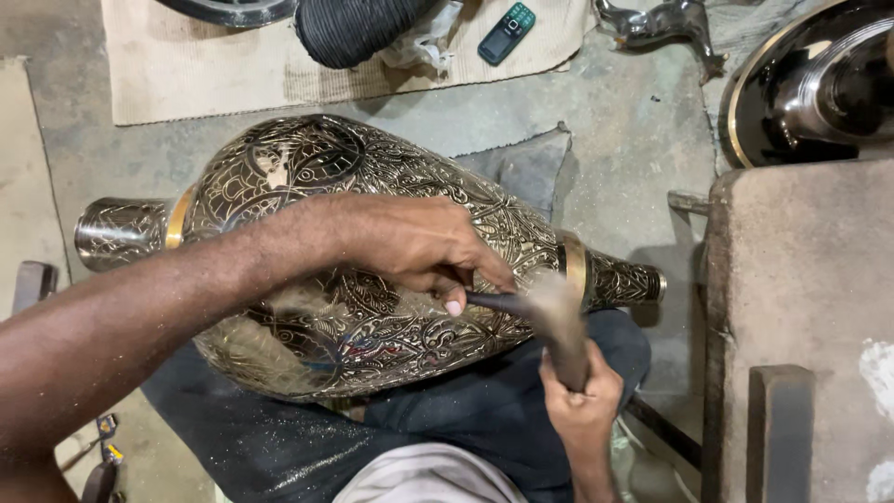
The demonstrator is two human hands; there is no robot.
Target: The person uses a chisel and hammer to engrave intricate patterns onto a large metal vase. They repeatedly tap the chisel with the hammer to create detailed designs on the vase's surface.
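Observation:
A large engraved metal vase (307, 168) lies on its side across my lap, neck to the right, foot to the left. My left hand (410, 242) rests on the vase body and pinches a thin dark chisel (498, 302) with its tip against the engraved surface. My right hand (582, 396) grips a hammer handle (568, 349) just below the chisel's end; the hammer head is blurred by motion near the vase's brass collar (577, 265).
A beige mat (186, 70) at the top holds a mobile phone (507, 33) and a dark ribbed object (358, 28). A shiny metal bowl (810, 84) sits at the top right. A grey block (801, 279) stands at the right. Grey cloth (526, 163) lies under the vase.

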